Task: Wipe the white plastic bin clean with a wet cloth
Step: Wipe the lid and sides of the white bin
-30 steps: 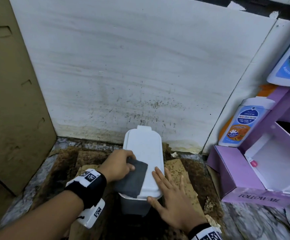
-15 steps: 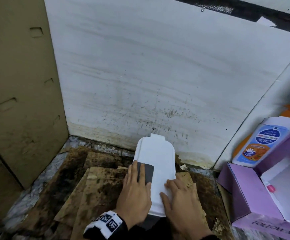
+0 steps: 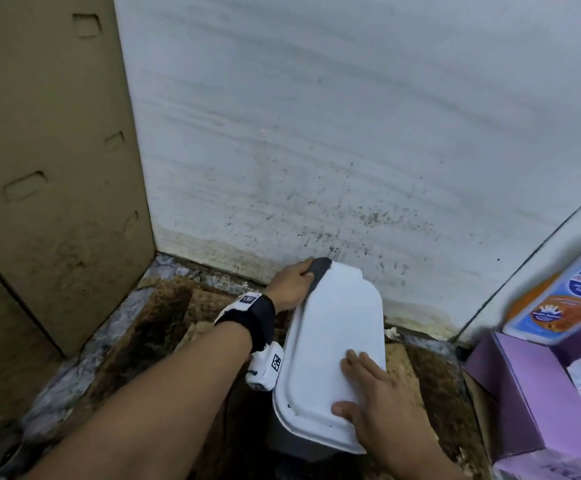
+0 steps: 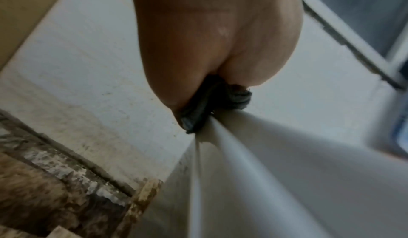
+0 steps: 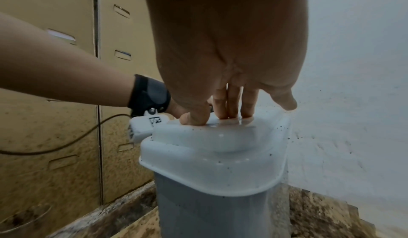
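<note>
A small bin with a white lid [image 3: 334, 344] and a grey body [image 5: 223, 212] stands on the dirty floor by the wall. My left hand [image 3: 290, 284] grips a dark grey cloth [image 3: 318, 268] against the lid's far left edge; the left wrist view shows the cloth [image 4: 200, 109] bunched under the palm at the lid's rim [image 4: 212, 137]. Near the front right of the lid, my right hand [image 3: 372, 393] lies flat with straight fingers [image 5: 229, 105] pressing down. Dark specks dot the lid's front rim.
A speckled white wall [image 3: 351, 133] rises right behind the bin. Brown cardboard panels [image 3: 50, 150] stand at the left. Soiled cardboard sheets [image 3: 164, 317] cover the floor. A purple box [image 3: 524, 393] and a sanitiser bottle [image 3: 566, 299] sit at the right.
My left hand has slid the cloth from the middle of the lid to its far left edge. The right hand stays pressed on the lid's near part. The head view has shifted.
</note>
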